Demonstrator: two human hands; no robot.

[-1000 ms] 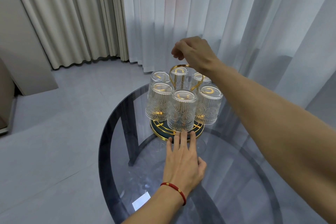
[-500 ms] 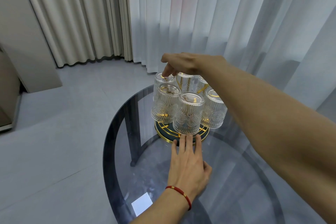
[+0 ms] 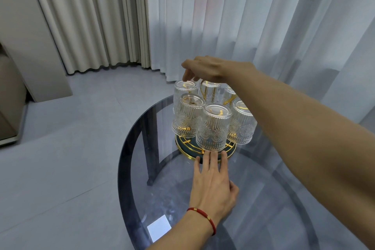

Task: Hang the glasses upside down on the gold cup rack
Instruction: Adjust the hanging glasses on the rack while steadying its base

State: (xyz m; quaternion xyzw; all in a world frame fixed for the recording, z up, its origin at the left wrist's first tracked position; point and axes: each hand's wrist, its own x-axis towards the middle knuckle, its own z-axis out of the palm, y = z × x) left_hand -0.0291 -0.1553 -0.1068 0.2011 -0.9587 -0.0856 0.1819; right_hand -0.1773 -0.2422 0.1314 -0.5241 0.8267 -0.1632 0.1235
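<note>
The gold cup rack [image 3: 183, 149] stands on a round glass table [image 3: 124, 160], with its looped handle [image 3: 201, 92] rising in the middle. Several ribbed clear glasses hang on it upside down: a front glass [image 3: 214, 128], a left glass [image 3: 187, 117], a right glass [image 3: 242, 124] and a rear-left glass [image 3: 183, 92]. My left hand [image 3: 211, 184] lies flat on the table, fingertips against the rack's base. My right hand [image 3: 207, 67] reaches over the rack, fingertips bent down onto the rear-left glass's upturned bottom; whether it grips the glass is unclear.
White sheer curtains [image 3: 243, 26] hang just behind the table and beige curtains [image 3: 91, 16] to the left. A small white square [image 3: 159, 227] shows at the table's near edge. Grey tiled floor [image 3: 60, 148] lies to the left.
My right hand has moved left and down from above the rack's handle onto the rear-left glass. My left hand has stayed at the rack's base. The view has shifted slightly.
</note>
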